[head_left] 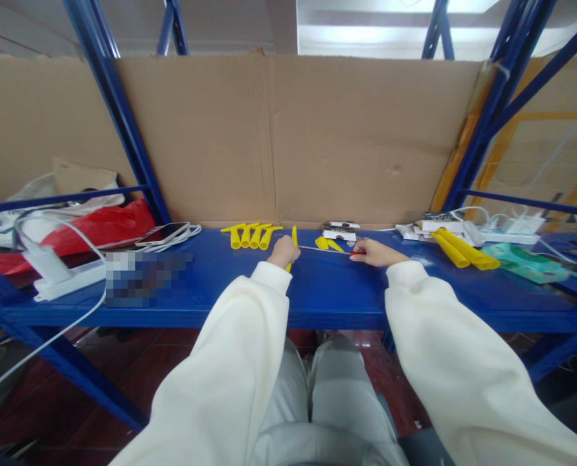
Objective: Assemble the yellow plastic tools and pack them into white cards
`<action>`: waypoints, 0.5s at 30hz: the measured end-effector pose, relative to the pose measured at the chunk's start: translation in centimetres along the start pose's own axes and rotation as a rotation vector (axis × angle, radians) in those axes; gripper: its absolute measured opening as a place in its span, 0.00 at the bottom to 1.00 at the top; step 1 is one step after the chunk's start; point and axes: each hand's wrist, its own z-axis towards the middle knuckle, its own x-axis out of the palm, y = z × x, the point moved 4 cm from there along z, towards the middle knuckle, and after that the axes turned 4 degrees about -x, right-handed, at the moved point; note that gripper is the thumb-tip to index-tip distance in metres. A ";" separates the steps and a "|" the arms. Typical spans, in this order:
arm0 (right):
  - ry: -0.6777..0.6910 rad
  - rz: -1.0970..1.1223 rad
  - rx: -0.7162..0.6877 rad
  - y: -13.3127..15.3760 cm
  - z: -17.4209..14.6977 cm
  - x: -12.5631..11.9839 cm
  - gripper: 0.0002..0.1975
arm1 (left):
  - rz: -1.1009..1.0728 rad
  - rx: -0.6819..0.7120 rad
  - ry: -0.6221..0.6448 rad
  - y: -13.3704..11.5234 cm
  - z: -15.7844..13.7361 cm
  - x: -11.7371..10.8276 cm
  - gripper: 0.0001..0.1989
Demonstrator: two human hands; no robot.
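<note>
My left hand (282, 252) is closed round a yellow plastic piece (294, 237), whose ends stick out above and below the fingers. My right hand (373, 252) grips the red handle of a screwdriver (324, 250). Its thin metal shaft points left and reaches the yellow piece; the tip's exact contact is hidden. Left of my left hand, several yellow T-shaped plastic tools (254, 237) lie in a row. Just beyond the shaft are small flat yellow pieces (328, 244) and a small white-and-black open box (339, 231).
Two yellow tubular handles (465, 249) lie on the blue shelf (337, 291) at right, beside small boxes (441, 223) and a green plastic bag (526, 262). At left are a phone (162, 234), a white power strip (72, 278) and red cloth or bag (106, 226). Cardboard (346, 136) stands behind.
</note>
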 end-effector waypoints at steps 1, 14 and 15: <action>0.008 0.014 0.005 -0.2 -0.1 -0.1 0.12 | -0.002 -0.001 -0.005 0.0 0.0 0.1 0.21; -0.003 0.024 0.134 -4.8 -0.8 -0.5 0.11 | 0.050 0.014 -0.065 -0.5 -0.4 0.2 0.23; -0.012 0.007 0.141 -5.1 -0.9 -0.5 0.11 | 0.049 0.025 -0.070 -0.6 -0.5 0.2 0.23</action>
